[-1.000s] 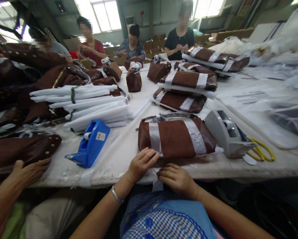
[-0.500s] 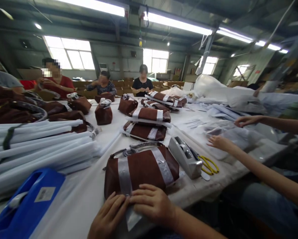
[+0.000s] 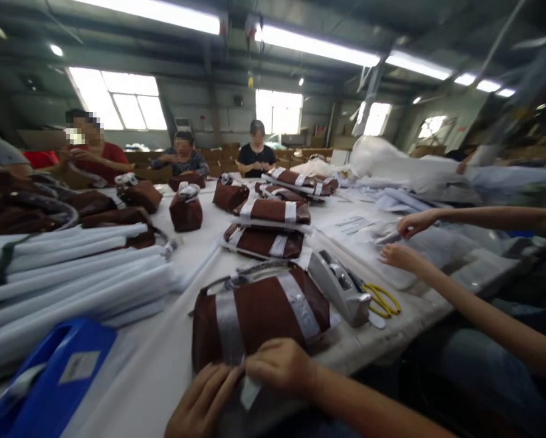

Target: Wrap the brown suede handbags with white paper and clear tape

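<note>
A brown handbag (image 3: 259, 304) lies on the white-covered table in front of me, with its wrapped handle at the far side. Two shiny clear plastic strips (image 3: 295, 301) run across it. My left hand (image 3: 204, 398) rests on the near left edge of the bag, fingers stretched out side by side, thumb hidden. Beside it, my right hand (image 3: 279, 368) has curled fingers pinching the near end of the left plastic strip (image 3: 230, 328). A small pale loose end (image 3: 250, 392) shows below the fingers. Just right of the bag stands a grey tape dispenser (image 3: 339, 289).
Yellow-handled scissors (image 3: 380, 299) lie by the dispenser. A blue tape dispenser (image 3: 49, 371) and white rolls (image 3: 72, 274) are at left. Strapped bags (image 3: 266, 240) are stacked beyond. A co-worker's hands (image 3: 405, 243) handle clear plastic at right. Several people sit across the table.
My right hand has curled from flat fingers into a pinch on the strip's end. The co-worker's far hand has moved left, towards the other one. The view has shifted slightly.
</note>
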Demonstrator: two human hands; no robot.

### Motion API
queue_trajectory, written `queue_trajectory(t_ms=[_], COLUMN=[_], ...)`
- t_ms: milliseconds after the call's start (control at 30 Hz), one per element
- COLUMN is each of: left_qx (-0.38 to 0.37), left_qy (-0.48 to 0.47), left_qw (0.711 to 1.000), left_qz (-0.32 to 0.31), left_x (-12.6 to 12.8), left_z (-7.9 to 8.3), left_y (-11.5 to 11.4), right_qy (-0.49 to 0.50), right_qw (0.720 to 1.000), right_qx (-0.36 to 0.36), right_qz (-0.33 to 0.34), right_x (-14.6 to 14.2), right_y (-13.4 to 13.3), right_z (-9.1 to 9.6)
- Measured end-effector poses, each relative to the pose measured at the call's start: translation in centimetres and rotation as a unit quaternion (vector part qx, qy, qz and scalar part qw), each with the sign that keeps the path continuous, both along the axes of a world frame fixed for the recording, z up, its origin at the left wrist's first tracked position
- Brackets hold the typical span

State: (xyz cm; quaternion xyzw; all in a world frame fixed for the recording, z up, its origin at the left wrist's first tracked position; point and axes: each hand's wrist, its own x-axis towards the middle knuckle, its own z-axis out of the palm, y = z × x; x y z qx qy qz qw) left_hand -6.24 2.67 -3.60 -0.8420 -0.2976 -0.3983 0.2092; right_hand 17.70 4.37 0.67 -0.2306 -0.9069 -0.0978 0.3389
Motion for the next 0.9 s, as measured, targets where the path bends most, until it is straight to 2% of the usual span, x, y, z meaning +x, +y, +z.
queue_trajectory(t_ms=[67, 133, 233, 333, 467, 633, 800, 900], left_qx=[-0.061, -0.101, -0.15, -0.16, -0.149, -0.182, -0.25, -0.259], left_qy=[0.016, 0.027, 0.036, 0.036, 0.011, -0.02, -0.054, -0.07], left_qw=[0.998, 0.994, 0.988, 0.986, 0.988, 0.983, 0.967, 0.963], left_qz=[-0.004, -0.016, -0.015, -0.001, 0.026, 0.014, 0.005, 0.005], left_x=[-0.2, -0.3, -0.4, -0.2, 0.3, 0.7, 0.7, 0.8], left_z=[1.4, 2.1, 2.1, 2.0, 2.3, 2.2, 2.3, 2.9], left_y=[-1.2, -1.8, -2.4, -3.0, -3.4, -3.5, -3.8, -3.8], right_qy=[0.015, 0.025, 0.023, 0.011, -0.016, -0.051, -0.033, -0.011], right_qw=[1.0, 0.999, 0.997, 0.998, 0.998, 0.995, 0.991, 0.989], right_qx=[-0.011, -0.024, -0.043, -0.047, -0.051, -0.09, -0.123, -0.126], right_qz=[0.021, 0.041, 0.055, 0.05, 0.029, -0.001, -0.037, -0.08], right_x=[0.3, 0.6, 0.9, 0.8, 0.2, -0.4, -1.0, -1.7], right_y=[-0.4, -0.2, 0.0, -0.1, 0.1, 0.6, 0.5, 0.2], right_z=[0.8, 1.3, 1.3, 1.3, 1.7, 2.1, 1.7, 1.4])
